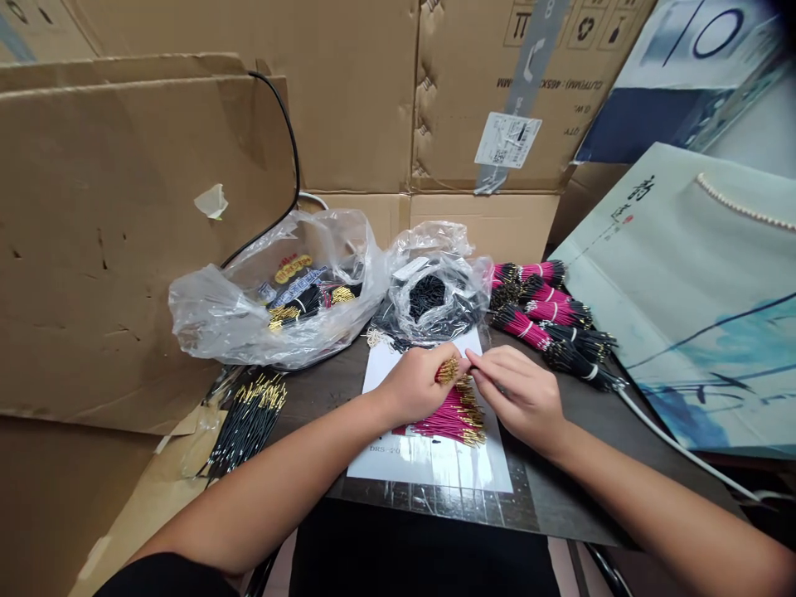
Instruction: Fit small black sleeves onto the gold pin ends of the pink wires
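Note:
My left hand (410, 385) is closed round a bundle of gold-tipped wires (446, 371), whose ends stick out past the curled fingers. Close by, my right hand (526, 396) pinches a small black piece (474, 367) at the tip of my left thumb; its exact shape is too small to tell. Below both hands, a row of pink wires with gold ends (444, 421) lies on a white printed sheet (497, 468). Behind them, an opened clear bag (398, 290) holds many short black pieces (426, 297).
A plastic bag (205, 311) with wire bundles sits at the back left. Loose black wires (249, 423) lie left of my forearm. Tied pink and black bundles (553, 311) are piled right. Cardboard boxes (354, 99) and a paper bag (696, 249) enclose the dark table (578, 464).

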`<action>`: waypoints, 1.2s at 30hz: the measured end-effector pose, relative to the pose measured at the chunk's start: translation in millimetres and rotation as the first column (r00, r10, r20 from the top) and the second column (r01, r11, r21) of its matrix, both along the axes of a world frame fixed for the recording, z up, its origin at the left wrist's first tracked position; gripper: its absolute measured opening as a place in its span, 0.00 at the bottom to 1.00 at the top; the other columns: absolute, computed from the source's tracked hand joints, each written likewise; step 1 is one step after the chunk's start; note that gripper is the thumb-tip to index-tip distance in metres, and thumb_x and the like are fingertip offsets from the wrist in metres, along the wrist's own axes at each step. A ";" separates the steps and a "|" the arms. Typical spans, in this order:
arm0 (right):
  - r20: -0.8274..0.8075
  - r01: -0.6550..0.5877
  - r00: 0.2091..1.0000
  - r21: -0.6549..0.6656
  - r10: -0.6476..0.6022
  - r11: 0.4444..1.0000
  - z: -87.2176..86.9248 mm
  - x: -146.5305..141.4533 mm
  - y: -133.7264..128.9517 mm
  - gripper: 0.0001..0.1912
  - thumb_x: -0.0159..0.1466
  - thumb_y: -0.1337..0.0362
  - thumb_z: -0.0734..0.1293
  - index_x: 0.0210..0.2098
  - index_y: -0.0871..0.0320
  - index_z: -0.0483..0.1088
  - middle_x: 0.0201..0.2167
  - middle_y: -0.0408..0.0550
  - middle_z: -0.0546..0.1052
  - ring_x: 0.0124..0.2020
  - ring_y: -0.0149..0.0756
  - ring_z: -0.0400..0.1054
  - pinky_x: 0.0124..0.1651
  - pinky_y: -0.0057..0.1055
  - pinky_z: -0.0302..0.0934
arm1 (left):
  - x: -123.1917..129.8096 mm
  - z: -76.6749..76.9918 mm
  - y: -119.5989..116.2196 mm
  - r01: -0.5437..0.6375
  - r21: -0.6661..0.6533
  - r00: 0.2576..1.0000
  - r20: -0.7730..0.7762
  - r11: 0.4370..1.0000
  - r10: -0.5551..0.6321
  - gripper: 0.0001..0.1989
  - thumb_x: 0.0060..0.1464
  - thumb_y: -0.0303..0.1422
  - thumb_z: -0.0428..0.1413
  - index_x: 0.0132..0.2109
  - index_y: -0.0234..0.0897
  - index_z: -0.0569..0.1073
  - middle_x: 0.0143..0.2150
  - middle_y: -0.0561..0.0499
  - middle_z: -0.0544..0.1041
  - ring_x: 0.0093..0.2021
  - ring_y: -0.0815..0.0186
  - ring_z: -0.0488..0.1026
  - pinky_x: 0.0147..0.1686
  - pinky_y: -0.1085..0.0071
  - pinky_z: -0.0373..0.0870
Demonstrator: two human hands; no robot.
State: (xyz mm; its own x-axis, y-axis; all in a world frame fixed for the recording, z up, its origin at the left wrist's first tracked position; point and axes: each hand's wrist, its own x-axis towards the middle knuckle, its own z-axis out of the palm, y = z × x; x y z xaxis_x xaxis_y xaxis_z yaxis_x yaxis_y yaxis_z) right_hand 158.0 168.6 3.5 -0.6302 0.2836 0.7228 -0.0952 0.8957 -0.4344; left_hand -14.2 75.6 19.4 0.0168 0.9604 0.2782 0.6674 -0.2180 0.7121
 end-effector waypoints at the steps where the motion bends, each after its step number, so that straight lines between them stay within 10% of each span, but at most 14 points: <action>1: -0.002 0.000 1.000 -0.007 0.000 1.000 -1.4 1.4 -1.2 0.29 0.60 0.76 0.65 0.59 0.50 0.65 0.36 0.47 0.77 0.36 0.36 0.70 0.41 0.40 0.67 | 0.7 0.2 -0.5 0.010 -0.012 1.000 -0.001 1.000 -0.010 0.17 0.65 0.42 0.43 0.34 0.36 0.66 0.26 0.55 0.67 0.26 0.71 0.63 0.30 0.75 0.59; 11: 0.017 0.052 0.999 -0.112 -0.050 0.992 -6.5 5.3 -4.5 0.30 0.59 0.73 0.67 0.60 0.52 0.63 0.36 0.47 0.77 0.36 0.35 0.71 0.42 0.38 0.69 | -3.2 7.7 -1.3 0.123 -0.044 0.991 -0.041 0.991 -0.124 0.17 0.65 0.40 0.43 0.32 0.36 0.67 0.25 0.56 0.66 0.25 0.73 0.61 0.29 0.75 0.58; 15: 0.011 0.093 0.996 -0.228 -0.093 0.969 -4.6 7.5 -6.2 0.16 0.59 0.70 0.69 0.46 0.53 0.70 0.36 0.47 0.77 0.37 0.36 0.72 0.41 0.37 0.70 | -2.3 7.7 -2.5 0.115 -0.043 0.993 -0.033 0.992 -0.116 0.17 0.65 0.40 0.42 0.35 0.36 0.69 0.27 0.54 0.69 0.26 0.72 0.64 0.30 0.75 0.60; 23: 0.050 0.030 0.998 -0.099 -0.025 0.995 5.3 10.2 -4.1 0.14 0.60 0.72 0.67 0.44 0.52 0.73 0.35 0.46 0.78 0.36 0.36 0.72 0.41 0.39 0.69 | -2.5 9.1 -2.7 0.190 -0.042 0.981 0.035 0.981 -0.189 0.14 0.64 0.38 0.45 0.41 0.35 0.72 0.35 0.51 0.76 0.33 0.71 0.71 0.36 0.76 0.64; 36: 0.029 0.172 0.985 -0.162 -0.169 0.972 -4.2 11.9 -3.5 0.15 0.62 0.70 0.66 0.48 0.52 0.69 0.38 0.46 0.78 0.37 0.35 0.74 0.41 0.35 0.70 | 0.9 6.2 -2.1 0.046 0.031 0.999 0.003 0.998 -0.046 0.16 0.64 0.36 0.45 0.31 0.34 0.68 0.25 0.54 0.67 0.26 0.73 0.63 0.30 0.75 0.59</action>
